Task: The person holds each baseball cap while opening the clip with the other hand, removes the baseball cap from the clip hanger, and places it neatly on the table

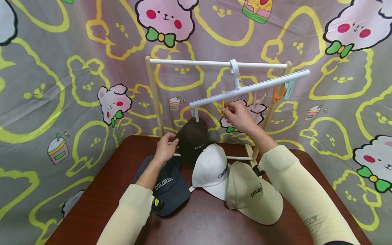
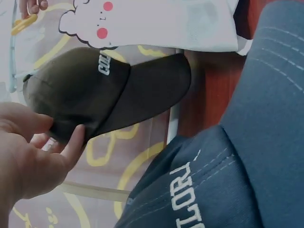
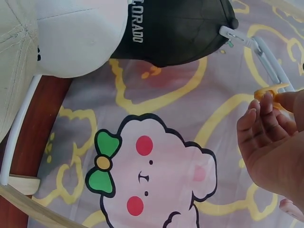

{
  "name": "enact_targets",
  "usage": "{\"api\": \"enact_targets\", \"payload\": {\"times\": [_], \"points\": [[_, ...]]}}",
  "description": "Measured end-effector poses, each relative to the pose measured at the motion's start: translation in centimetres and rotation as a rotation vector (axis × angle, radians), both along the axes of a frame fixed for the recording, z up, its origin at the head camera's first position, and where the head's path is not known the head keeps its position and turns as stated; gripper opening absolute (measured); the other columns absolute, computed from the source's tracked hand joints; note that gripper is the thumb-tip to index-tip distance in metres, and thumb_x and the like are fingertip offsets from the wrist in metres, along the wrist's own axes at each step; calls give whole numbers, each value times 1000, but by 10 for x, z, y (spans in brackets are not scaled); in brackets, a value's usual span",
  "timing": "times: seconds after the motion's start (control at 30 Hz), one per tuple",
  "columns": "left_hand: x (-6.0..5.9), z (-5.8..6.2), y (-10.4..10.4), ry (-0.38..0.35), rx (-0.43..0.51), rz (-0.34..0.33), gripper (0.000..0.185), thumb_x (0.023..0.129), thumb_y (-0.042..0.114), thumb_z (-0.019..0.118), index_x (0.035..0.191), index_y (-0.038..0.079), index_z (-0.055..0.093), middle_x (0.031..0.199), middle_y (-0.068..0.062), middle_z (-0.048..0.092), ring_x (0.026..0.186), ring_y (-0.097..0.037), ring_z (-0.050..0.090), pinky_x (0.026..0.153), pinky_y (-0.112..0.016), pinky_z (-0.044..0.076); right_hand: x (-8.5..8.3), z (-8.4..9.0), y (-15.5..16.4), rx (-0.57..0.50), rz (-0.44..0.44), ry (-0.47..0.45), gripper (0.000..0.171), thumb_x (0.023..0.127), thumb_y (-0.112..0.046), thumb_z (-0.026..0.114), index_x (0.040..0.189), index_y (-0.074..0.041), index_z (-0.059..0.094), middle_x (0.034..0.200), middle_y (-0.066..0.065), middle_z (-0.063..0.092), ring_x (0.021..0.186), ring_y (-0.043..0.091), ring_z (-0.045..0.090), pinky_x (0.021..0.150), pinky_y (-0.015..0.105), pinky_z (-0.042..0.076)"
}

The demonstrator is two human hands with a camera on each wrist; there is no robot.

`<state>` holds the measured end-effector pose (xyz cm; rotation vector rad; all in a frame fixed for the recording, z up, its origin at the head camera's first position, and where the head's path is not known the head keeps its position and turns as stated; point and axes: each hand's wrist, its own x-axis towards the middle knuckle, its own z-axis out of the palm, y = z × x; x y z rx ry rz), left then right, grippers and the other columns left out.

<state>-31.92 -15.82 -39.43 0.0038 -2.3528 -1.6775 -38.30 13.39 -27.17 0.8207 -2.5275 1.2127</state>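
Note:
A dark brown cap (image 1: 192, 137) hangs by its crown from a pale clip (image 3: 237, 35) at the low left end of a tilted white hanger (image 1: 249, 89). My left hand (image 1: 166, 148) pinches the near edge of this cap between thumb and fingers, as the left wrist view (image 2: 35, 152) also shows. Under the hanger's bar, just right of the cap, my right hand (image 1: 238, 116) pinches a yellow clip (image 1: 219, 108). In the right wrist view the clip (image 3: 270, 91) sits between thumb and fingertips, beside the bar.
Below lie a navy cap (image 1: 165, 190), a white cap (image 1: 209, 170) and a beige cap (image 1: 255, 194) on the brown table (image 1: 190, 224). The hanger hooks over a white rail (image 1: 190, 62) on a wooden stand. Pink (image 1: 259, 98), orange (image 1: 278, 94) and teal (image 1: 289, 89) clips hang at its right.

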Motion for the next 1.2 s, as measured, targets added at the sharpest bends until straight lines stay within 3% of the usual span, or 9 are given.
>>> {"api": "enact_targets", "payload": {"times": [0.23,0.37,0.57,0.67,0.8,0.9,1.03,1.13,1.2], "points": [[10,16,-5,201,-138,154,20,104,16,60,116,2,66,112,-18,70,107,-33,66,93,-46,52,1,-1,-9,-2,-62,12,31,107,-23,53,116,4,67,85,19,69,68,19,62,58,26,48],[14,28,-7,300,-138,164,17,103,14,60,111,0,66,105,-18,70,102,-32,67,88,-45,55,3,-3,-16,45,-106,11,37,107,-26,51,98,0,75,73,10,71,62,18,63,52,25,46],[21,39,-5,414,-173,160,15,102,12,62,109,0,67,102,-16,72,88,-28,66,76,-36,50,11,-1,-31,97,15,-47,38,106,-22,54,84,0,74,67,9,70,56,22,61,51,27,48],[25,43,-1,458,-182,122,14,102,11,62,110,0,67,102,-16,71,86,-28,66,76,-37,51,11,4,-42,113,54,8,29,105,-20,57,95,0,75,70,12,70,56,21,61,54,30,50],[30,44,4,509,-209,49,13,102,10,62,110,0,67,104,-15,69,92,-27,68,80,-41,57,7,13,-57,121,49,81,28,103,-19,59,119,1,70,87,13,75,72,21,67,64,31,51],[33,42,8,554,-236,6,12,102,8,62,109,1,68,104,-13,67,92,-24,67,80,-40,58,3,16,-65,115,43,51,32,102,-24,63,123,-1,69,96,13,76,76,21,69,66,31,53],[36,40,12,627,-279,-29,11,102,7,62,108,1,68,101,-12,67,88,-21,64,76,-36,55,-1,13,-77,106,-27,56,30,97,-32,71,98,-3,77,80,8,74,63,19,67,54,30,51],[37,38,13,659,-307,-43,10,101,7,62,107,2,68,102,-10,68,88,-22,63,77,-37,53,-3,9,-88,139,-140,169,40,92,-37,77,69,-4,71,57,4,60,50,17,55,48,29,40],[37,36,14,670,-321,-49,9,101,7,63,107,2,68,103,-10,68,92,-23,65,80,-39,53,-3,7,-96,168,-212,239,48,91,-38,78,59,-6,63,50,2,49,46,17,47,46,29,34]]}}
